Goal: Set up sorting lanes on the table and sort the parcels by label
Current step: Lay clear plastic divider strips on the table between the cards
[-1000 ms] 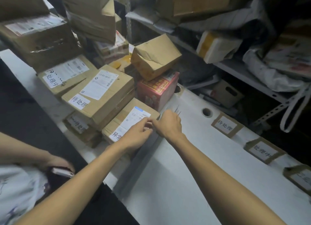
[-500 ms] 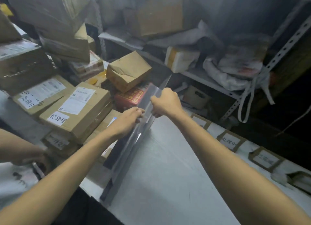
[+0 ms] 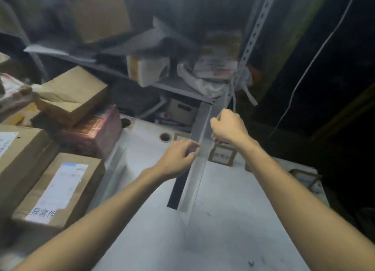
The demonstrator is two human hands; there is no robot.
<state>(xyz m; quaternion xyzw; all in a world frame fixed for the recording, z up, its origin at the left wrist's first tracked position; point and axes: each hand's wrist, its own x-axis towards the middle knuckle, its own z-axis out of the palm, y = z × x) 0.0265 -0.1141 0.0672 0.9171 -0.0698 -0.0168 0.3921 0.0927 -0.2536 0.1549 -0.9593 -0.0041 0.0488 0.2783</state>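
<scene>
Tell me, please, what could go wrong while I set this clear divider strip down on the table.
The left hand and right hand pinch the clear divider strip near its far end, so the free near end might swing or slip. It hangs close by the label card at the table edge and could knock or cover it.

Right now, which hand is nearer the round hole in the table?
Left. The left hand pinches the divider strip just right of the hole. The right hand grips the strip from its other side, further right of the hole.
</scene>
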